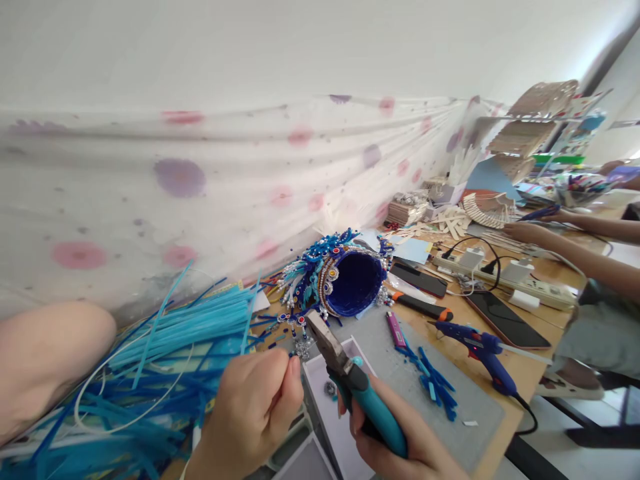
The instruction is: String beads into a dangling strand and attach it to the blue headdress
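Just ahead of the left hand (255,407), pinching a small silver charm (303,347), the right hand (395,443) grips teal pliers (350,380); jaws should meet it squarely, steadily, near the blue beaded headdress (340,277).

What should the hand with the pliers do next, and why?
Probably bring the pliers a little nearer to the small silver piece pinched in the left hand. The right hand holds the teal handles, and the tips sit just beside that piece, below the blue beaded headdress, not clearly gripping anything yet. A small nudge would likely let them grip it.
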### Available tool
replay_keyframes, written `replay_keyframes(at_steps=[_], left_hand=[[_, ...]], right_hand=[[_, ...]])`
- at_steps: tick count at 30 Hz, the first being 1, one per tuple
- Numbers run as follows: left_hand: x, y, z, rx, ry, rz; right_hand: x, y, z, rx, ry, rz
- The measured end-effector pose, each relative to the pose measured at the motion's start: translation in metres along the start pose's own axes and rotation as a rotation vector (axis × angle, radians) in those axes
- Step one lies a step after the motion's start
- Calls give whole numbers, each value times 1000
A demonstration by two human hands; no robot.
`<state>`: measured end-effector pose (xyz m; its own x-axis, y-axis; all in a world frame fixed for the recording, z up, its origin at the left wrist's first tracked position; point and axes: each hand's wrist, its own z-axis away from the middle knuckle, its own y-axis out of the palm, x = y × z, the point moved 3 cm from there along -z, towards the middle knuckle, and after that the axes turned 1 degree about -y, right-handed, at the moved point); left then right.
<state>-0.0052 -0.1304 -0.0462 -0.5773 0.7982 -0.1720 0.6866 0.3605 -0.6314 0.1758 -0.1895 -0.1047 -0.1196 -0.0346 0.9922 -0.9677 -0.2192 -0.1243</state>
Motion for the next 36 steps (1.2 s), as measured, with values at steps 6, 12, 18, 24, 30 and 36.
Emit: replay_keyframes(at_steps=[6, 12, 18, 24, 30, 36], left_hand=[[-2, -2, 4, -26, 33, -6], [-3, -5, 7, -41, 36, -16], [-6, -10, 1, -47, 66, -39], [-7, -14, 2, -59, 60, 8], [-4, -18, -4, 96, 36, 138], [-2, -4, -5, 312, -28, 145]], right_hand=[[-13, -6, 10, -41, 255, -276], [-2, -3, 6, 119, 249, -523], [3, -6, 2, 127, 260, -525], [-1, -16, 9, -31, 166, -241], [0, -13, 12, -230, -25, 65], [6, -19, -6, -274, -325, 451]])
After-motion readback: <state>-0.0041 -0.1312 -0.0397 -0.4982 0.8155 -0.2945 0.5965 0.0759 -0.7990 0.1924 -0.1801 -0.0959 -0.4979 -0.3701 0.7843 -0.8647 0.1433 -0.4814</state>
